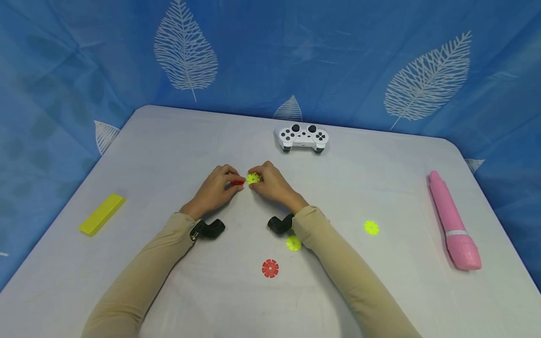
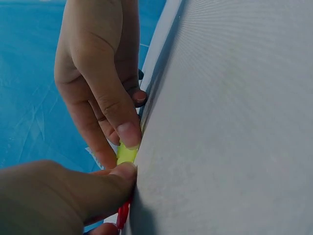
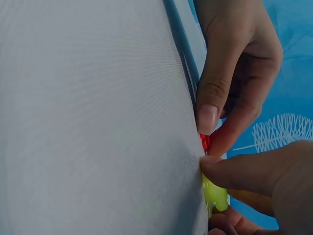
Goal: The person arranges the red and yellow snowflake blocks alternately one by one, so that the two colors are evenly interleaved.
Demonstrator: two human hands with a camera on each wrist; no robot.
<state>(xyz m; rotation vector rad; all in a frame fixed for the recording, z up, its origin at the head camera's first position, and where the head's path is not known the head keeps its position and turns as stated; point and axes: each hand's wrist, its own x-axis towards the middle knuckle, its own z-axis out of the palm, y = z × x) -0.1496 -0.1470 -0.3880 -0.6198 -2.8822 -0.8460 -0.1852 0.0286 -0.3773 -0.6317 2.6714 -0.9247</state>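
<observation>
Between the thumb and fingers of my left hand (image 1: pixel 216 188) is a red notched plastic disc (image 1: pixel 237 183), mostly covered by the fingertips. My right hand (image 1: pixel 272 182) pinches a yellow notched disc (image 1: pixel 253 178), its toothed face turned toward the head camera. Both hands meet over the middle of the table, fingertips close together. In the left wrist view the yellow disc (image 2: pixel 126 153) shows between the two thumbs, with the red disc (image 2: pixel 123 214) below it. The right wrist view has the red disc (image 3: pixel 205 142) just above my right thumb and the yellow disc (image 3: pixel 215 195) beneath it.
Nearer me lie a red disc (image 1: pixel 270 268) and a yellow disc (image 1: pixel 293 243) beside the right sleeve; another yellow disc (image 1: pixel 371 227) is farther right. A white game controller (image 1: pixel 302 137) sits at the back, a yellow block (image 1: pixel 102 214) at left, a pink wrapped object (image 1: pixel 454 220) at right.
</observation>
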